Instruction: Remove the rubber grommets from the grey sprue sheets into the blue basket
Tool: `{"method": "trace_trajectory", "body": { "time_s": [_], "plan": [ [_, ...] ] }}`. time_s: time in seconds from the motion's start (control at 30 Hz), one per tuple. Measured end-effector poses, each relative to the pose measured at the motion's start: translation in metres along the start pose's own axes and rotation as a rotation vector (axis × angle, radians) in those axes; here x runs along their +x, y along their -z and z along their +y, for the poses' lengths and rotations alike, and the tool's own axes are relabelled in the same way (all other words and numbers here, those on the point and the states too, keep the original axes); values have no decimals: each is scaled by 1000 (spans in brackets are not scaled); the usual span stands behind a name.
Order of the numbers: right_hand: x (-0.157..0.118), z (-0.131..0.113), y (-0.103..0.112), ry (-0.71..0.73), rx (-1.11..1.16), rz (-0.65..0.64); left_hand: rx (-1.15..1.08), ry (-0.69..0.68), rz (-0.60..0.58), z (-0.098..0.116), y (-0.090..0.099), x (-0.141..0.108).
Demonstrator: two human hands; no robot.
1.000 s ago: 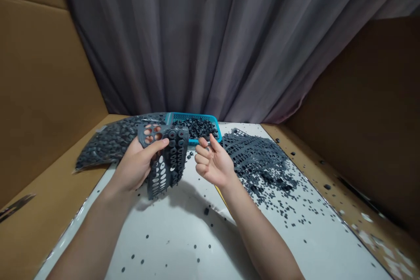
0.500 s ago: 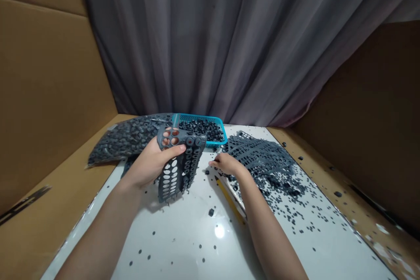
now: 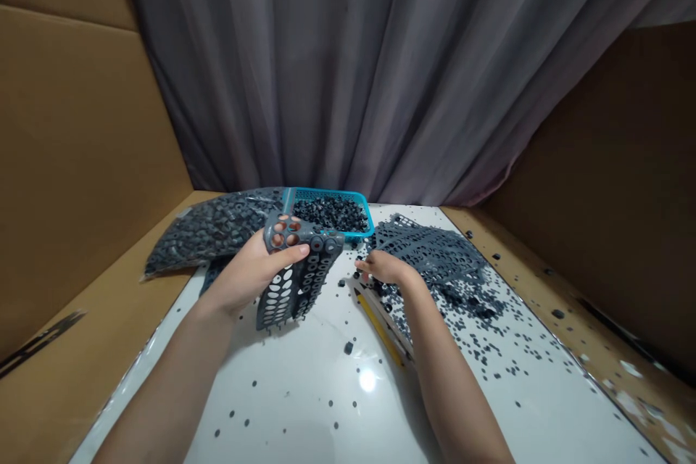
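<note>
My left hand (image 3: 258,267) grips a dark grey perforated rubber sheet (image 3: 296,290), thumb over its front and fingers behind its top. Open holes run down the sheet's left part, with ring-like pieces down its right. My right hand (image 3: 383,267) hovers to the right of the sheet with thumb and fingertips drawn together. Something small and dark shows by those fingertips, too small to name. Below this hand lie a yellow stick-like tool (image 3: 380,333) and a pale one beside it, partly hidden by my forearm.
A blue basket (image 3: 372,223) full of dark pieces stands at the back. Left of it lies a clear bag (image 3: 217,228) of similar pieces. Stacked perforated sheets (image 3: 435,250) and many loose bits cover the right side of the white table (image 3: 293,391). Cardboard walls flank both sides.
My right hand has shifted slightly right and its fingers have changed position. The sheet in my left hand has tilted a little, its lower end moving left and up.
</note>
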State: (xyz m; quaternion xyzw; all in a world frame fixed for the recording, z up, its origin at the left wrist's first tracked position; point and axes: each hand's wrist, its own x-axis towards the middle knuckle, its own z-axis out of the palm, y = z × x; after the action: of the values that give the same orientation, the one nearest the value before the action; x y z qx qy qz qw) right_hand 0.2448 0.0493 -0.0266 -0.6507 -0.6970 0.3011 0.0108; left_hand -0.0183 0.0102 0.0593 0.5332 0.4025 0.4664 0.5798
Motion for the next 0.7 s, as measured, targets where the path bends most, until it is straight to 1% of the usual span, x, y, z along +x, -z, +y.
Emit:
{"method": "trace_trajectory", "body": {
  "time_s": [0.17, 0.27, 0.37, 0.43, 0.5, 0.57, 0.63, 0.7],
  "plan": [
    [-3, 6, 7, 4, 27, 6, -11, 15, 26, 0, 2, 1],
    [-5, 11, 9, 10, 40, 32, -19, 17, 36, 1, 2, 1],
    [-6, 12, 9, 24, 43, 110, -37, 22, 41, 2, 0, 0],
    [-1, 9, 11, 48, 41, 216, -78, 23, 63, 3, -1, 1],
    [11, 0, 14, 79, 42, 341, -150, 15, 100, 4, -1, 2],
    [32, -12, 20, 109, 46, 434, -228, 11, 134, 5, 1, 4],
    [59, -25, 28, 144, 55, 473, -292, 31, 151, 5, 2, 6],
    [85, -36, 35, 182, 69, 474, -340, 71, 140, 6, 4, 7]
  ]
}}
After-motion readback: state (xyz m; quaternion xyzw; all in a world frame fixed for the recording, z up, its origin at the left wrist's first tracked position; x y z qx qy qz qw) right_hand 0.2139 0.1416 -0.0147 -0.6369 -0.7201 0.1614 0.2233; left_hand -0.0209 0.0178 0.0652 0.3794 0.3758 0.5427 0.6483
